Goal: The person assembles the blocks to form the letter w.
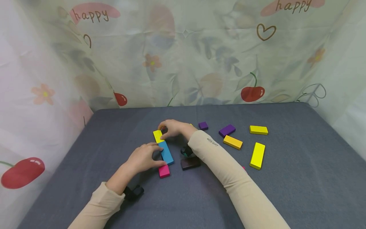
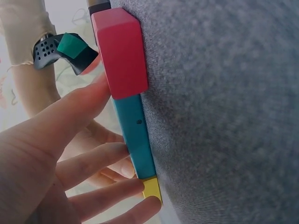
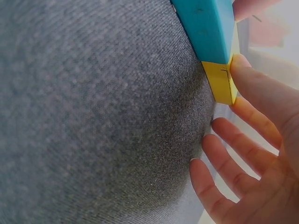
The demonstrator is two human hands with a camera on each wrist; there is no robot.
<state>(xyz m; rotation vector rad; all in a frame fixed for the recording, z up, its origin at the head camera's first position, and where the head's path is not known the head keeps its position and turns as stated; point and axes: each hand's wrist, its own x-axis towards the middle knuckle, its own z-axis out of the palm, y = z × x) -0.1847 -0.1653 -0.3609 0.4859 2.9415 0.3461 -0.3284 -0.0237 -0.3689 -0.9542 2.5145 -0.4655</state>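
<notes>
In the head view a yellow block (image 1: 157,135), a blue block (image 1: 166,153) and a pink block (image 1: 164,171) lie end to end in a slightly bent row. My left hand (image 1: 143,157) holds the blue block along its left side, its thumb by the pink end and its fingertips by the yellow end. My right hand (image 1: 173,128) pinches the yellow block between thumb and index finger; the right wrist view shows the other fingers spread beyond the yellow block (image 3: 218,83). In the left wrist view, the blue block (image 2: 134,137) touches both neighbours.
A black block (image 1: 190,163) lies right of the row, beneath my right forearm. Farther right are purple blocks (image 1: 227,130), an orange block (image 1: 233,142) and yellow blocks (image 1: 257,156). My right sleeve (image 1: 226,168) partly covers other pieces. A printed curtain (image 1: 186,70) hangs behind the grey table (image 1: 300,178).
</notes>
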